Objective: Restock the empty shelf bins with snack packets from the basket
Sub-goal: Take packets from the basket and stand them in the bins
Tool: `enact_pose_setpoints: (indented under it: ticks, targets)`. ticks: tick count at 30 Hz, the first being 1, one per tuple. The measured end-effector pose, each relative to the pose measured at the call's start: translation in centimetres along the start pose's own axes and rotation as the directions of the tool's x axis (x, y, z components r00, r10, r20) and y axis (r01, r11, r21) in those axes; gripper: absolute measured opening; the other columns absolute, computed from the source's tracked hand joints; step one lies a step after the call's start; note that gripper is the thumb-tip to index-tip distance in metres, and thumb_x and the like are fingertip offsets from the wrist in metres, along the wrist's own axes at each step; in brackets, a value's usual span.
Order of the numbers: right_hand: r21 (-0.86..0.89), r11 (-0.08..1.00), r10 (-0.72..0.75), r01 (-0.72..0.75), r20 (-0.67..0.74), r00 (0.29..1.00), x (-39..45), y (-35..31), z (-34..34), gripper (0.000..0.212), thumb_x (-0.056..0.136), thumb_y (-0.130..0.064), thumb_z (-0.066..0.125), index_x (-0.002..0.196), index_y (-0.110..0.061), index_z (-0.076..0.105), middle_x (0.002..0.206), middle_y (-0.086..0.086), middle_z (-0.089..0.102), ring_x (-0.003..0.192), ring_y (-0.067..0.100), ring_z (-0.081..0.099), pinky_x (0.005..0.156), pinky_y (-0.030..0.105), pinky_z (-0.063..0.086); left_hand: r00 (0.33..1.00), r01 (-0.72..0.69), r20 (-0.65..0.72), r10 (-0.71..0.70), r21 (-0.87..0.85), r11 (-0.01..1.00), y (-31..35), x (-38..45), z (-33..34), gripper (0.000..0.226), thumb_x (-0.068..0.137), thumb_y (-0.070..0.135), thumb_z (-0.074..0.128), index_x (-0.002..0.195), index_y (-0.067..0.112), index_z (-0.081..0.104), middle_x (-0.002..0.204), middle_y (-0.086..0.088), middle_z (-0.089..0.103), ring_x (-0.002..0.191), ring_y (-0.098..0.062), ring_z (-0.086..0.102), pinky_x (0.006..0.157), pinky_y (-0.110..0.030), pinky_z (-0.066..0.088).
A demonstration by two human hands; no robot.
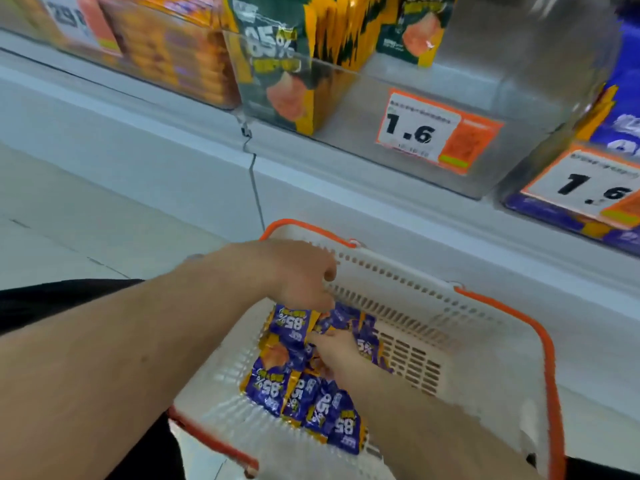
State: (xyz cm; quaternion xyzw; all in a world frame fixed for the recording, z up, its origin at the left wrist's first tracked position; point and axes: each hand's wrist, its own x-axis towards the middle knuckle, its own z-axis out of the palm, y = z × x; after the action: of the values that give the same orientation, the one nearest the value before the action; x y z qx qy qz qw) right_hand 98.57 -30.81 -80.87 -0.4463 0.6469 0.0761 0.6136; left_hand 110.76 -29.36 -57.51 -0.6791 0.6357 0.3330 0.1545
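Note:
A white basket (485,344) with orange handles sits low in front of the shelf and holds several purple snack packets (304,400). My left hand (298,275) reaches in from the left, its fingers curled down onto the top edge of a purple packet (292,322). Deeper in the basket, my right hand (337,355) lies among the packets with its fingertips buried between them; its grip is hidden. Above, a clear shelf bin (491,74) with a 1.6 price tag (420,131) is mostly bare.
Green and yellow packets (284,81) fill the left part of that clear bin. An orange-packet bin (180,53) stands further left. At the right edge is a bin of purple packets (620,129) behind another 1.6 tag (588,188). White shelf ledge (346,188) runs between bins and basket.

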Motion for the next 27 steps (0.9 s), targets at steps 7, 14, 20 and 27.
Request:
enact_pose_setpoints:
  ticks: [7,14,20,27]
  targets:
    - [0.12,0.986,0.118,-0.116,-0.008,0.993,3.8,-0.2,5.1,0.052,0.089,-0.024,0.071,0.132,-0.002,0.052,0.109,0.019,0.066,0.079,0.025,0.059,0.07,0.036,0.052,0.999,0.02,0.046,-0.02,-0.011,1.0,-1.8,1.3,0.7,0.047,0.095,0.046,0.051,0.132,0.017,0.051,0.125,-0.006,0.059,0.099,-0.018,0.054,0.094,-0.041,0.049]
    - [-0.494,0.795,-0.394,0.352,0.02,0.919,-2.7,-3.7,-3.7,0.026,0.086,-0.008,0.055,0.073,-0.018,0.035,0.068,0.005,0.034,0.061,0.019,0.032,0.056,0.034,0.025,1.0,-0.001,-0.019,0.001,-0.014,1.0,-0.6,1.3,0.3,0.051,0.094,0.041,0.054,0.139,0.019,0.045,0.136,-0.003,0.055,0.119,-0.021,0.055,0.1,-0.038,0.046]
    - [-0.713,0.449,-0.636,0.539,0.168,0.753,-13.8,-7.4,-14.3,0.014,0.084,-0.012,0.06,0.091,-0.023,0.056,0.087,-0.001,0.057,0.08,0.02,0.055,0.06,0.029,0.041,0.983,-0.056,-0.177,0.043,-0.071,0.996,2.5,0.9,1.3,0.066,0.087,0.053,0.061,0.144,0.026,0.04,0.143,0.005,0.048,0.128,-0.018,0.048,0.105,-0.038,0.041]
    - [-0.723,0.378,-0.789,0.577,0.075,0.61,-24.0,-7.0,-24.1,0.019,0.085,-0.009,0.06,0.096,-0.024,0.061,0.081,-0.001,0.063,0.063,0.004,0.049,0.06,0.021,0.039,0.895,-0.341,-0.393,0.21,-0.299,0.892,11.7,1.8,1.0,0.019,0.08,0.032,0.074,0.075,0.019,0.06,0.065,0.005,0.055,0.062,-0.002,0.053,0.055,-0.018,0.036]
